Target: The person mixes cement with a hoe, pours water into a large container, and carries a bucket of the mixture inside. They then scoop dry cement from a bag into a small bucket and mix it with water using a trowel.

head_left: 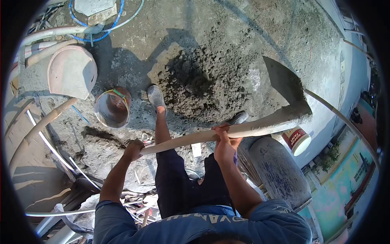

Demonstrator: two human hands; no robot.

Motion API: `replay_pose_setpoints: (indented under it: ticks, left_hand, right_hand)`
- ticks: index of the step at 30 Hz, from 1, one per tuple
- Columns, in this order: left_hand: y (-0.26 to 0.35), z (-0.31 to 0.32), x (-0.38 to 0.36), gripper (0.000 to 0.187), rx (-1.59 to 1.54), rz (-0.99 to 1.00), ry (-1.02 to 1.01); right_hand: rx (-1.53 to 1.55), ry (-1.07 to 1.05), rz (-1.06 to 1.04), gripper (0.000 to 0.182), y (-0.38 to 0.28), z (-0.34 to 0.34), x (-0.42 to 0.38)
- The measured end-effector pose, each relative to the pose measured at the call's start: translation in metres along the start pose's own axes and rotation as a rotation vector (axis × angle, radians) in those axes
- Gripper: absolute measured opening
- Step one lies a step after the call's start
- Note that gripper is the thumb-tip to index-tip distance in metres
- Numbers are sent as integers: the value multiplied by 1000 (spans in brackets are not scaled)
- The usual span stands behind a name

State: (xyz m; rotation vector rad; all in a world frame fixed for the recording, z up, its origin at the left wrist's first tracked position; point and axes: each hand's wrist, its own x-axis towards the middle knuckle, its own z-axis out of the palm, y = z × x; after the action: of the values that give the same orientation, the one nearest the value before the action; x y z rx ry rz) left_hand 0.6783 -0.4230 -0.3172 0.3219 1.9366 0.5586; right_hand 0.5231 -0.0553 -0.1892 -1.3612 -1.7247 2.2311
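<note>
I hold a hoe with a long pale wooden handle [252, 128] across my body. My left hand [133, 149] grips the handle's near end. My right hand [224, 143] is wrapped around its middle. The grey, mortar-caked blade [284, 83] is raised at the right, above the ground. A dark heap of wet mortar [199, 81] lies on the concrete in front of my feet, with my left shoe [156, 96] at its edge.
A small bucket [113, 107] stands left of my foot. An upturned pan [72, 71] and blue hose [106, 32] lie at the upper left. A grey drum [280, 173] and a paint tub [298, 140] stand at the right. Pipes and rubble crowd the left.
</note>
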Motion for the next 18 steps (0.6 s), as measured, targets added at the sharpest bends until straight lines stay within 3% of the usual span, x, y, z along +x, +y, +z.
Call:
replay_pose_setpoints:
  ticks: [2,3,5,7,8,10,11,12,13,14,15,18]
  left_hand:
    - [68,-6,86,23,-139,258,74]
    - [107,-3,117,22,-358,218,79]
    - [192,-25,161,23,-322,388,192]
    - [258,-37,176,28,-420,380,259]
    - [282,-40,172,29,-449,374,317]
    - [321,-40,136,26,-569,232,270]
    - [337,-39,104,28,-602,61,147]
    - [348,-45,57,33,-711,30,107]
    - [361,-72,13,39,-752,-105,-194]
    - [369,-87,-19,43,-772,-133,-225]
    - [373,-98,-45,46,-800,-169,-265]
    - [352,-129,-75,50,-664,-269,-397]
  right_hand:
    - [-73,-12,-224,43,-76,-11,63]
    - [-37,28,-283,39,-102,-26,107]
    - [-122,120,-383,36,-155,-36,194]
    - [-333,75,-435,18,-187,-46,285]
    - [-420,68,-360,13,-184,-45,323]
    - [-495,70,-161,9,-140,-51,380]
    - [-615,27,61,10,-99,-51,380]
    - [-601,20,187,10,-35,-55,371]
    - [-695,-6,469,9,31,-56,340]
    - [-960,-195,549,15,120,-81,327]
    - [-636,-178,748,17,141,-76,266]
    - [-488,-3,836,18,155,-72,208]
